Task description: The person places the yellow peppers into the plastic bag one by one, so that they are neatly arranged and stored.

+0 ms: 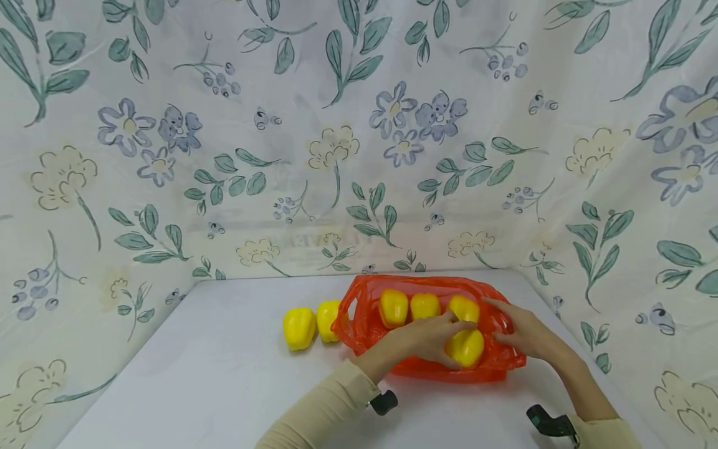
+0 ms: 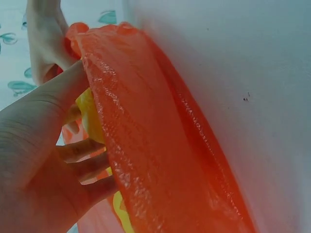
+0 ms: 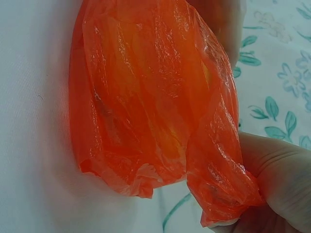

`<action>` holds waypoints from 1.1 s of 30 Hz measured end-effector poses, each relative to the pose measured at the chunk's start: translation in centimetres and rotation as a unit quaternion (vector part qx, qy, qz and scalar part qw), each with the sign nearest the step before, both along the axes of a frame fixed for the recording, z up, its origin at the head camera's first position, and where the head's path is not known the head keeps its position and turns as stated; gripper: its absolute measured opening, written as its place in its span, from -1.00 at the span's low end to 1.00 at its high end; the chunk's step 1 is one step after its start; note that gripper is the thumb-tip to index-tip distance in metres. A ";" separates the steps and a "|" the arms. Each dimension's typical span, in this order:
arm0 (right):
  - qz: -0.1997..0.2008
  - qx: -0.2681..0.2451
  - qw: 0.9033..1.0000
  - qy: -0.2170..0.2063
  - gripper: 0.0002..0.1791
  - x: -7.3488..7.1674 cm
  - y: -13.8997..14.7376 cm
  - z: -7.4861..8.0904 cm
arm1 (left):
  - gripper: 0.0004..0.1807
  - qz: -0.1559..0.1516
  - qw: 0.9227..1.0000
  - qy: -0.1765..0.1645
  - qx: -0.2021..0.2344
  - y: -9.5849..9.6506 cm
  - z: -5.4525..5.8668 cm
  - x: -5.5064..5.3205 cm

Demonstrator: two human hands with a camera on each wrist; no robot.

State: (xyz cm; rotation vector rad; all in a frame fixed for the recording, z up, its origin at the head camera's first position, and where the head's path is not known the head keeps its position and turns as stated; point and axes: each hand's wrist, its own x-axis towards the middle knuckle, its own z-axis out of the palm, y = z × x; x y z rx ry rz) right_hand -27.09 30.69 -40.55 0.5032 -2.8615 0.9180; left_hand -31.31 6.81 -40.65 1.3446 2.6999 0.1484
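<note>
A red plastic bag (image 1: 449,373) lies on the table with its mouth spread open, and several yellow bell peppers (image 1: 394,307) show inside. My left hand (image 1: 429,340) reaches into the bag from the front, thumb and fingers around the nearest yellow bell pepper (image 1: 467,348). In the left wrist view, the bag's near side (image 2: 141,121) hides much of that pepper. At the bag's right end, my right hand (image 1: 521,330) pinches the gathered plastic. The right wrist view shows its thumb (image 3: 279,162) against a crumpled bag corner.
Two more yellow bell peppers (image 1: 299,328) stand on the white table (image 1: 213,362), just left of the bag. A floral cloth (image 1: 269,156) hangs behind the table and along its sides. Black camera mounts (image 1: 383,403) sit at both wrists.
</note>
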 end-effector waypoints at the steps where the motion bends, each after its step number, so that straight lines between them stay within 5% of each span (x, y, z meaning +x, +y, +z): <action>1: 0.001 0.000 1.000 0.001 -0.23 0.0 0.0 0.0 | -0.10 -0.001 1.000 0.002 -0.001 0.1 -0.1 0.0; 12: 0.003 0.000 1.000 0.004 -0.23 0.1 -0.1 0.0 | -0.13 -0.002 1.000 -0.002 -0.001 0.1 -0.6 0.0; 18: 0.003 -0.001 1.000 0.002 -0.24 0.1 -0.2 0.0 | -0.12 0.003 0.999 -0.033 0.022 -0.9 -0.2 0.2; 27: 0.002 -0.006 1.000 -0.021 -0.24 0.0 -0.2 0.0 | -0.16 0.002 0.995 -0.047 0.093 -4.7 1.2 0.5; 33: -0.004 -0.011 0.999 -0.030 -0.23 0.1 -0.4 0.0 | -0.22 0.010 0.990 -0.021 0.136 -8.7 2.2 0.4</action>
